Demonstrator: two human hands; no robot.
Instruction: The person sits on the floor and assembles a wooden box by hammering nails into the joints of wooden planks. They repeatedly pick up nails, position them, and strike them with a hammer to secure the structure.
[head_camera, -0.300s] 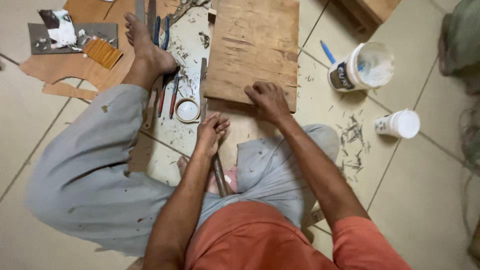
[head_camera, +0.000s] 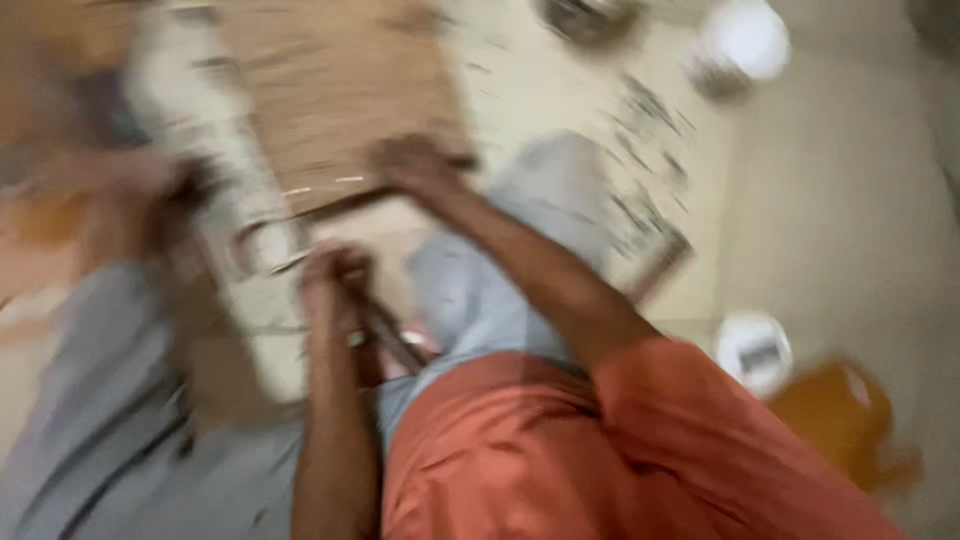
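Note:
The whole view is heavily blurred by motion. My right hand (head_camera: 415, 165) rests on the near edge of a brown wooden board (head_camera: 330, 95) lying on the tiled floor. My left hand (head_camera: 335, 275) is closed around a thin dark tool (head_camera: 385, 330) that runs down toward my lap. I sit on the floor in grey trousers and an orange shirt, with my left leg stretched out at the left.
A white round container (head_camera: 745, 40) stands at the top right, and another white container (head_camera: 755, 350) sits at the right beside an orange-brown object (head_camera: 840, 415). Dark scraps (head_camera: 645, 190) litter the tiles right of my knee. A round object (head_camera: 265, 245) lies left of my left hand.
The camera has swung and tilted, so everything is smeared and the scene has shifted. Both hands keep their hold: right on the board's edge, left around the thin tool.

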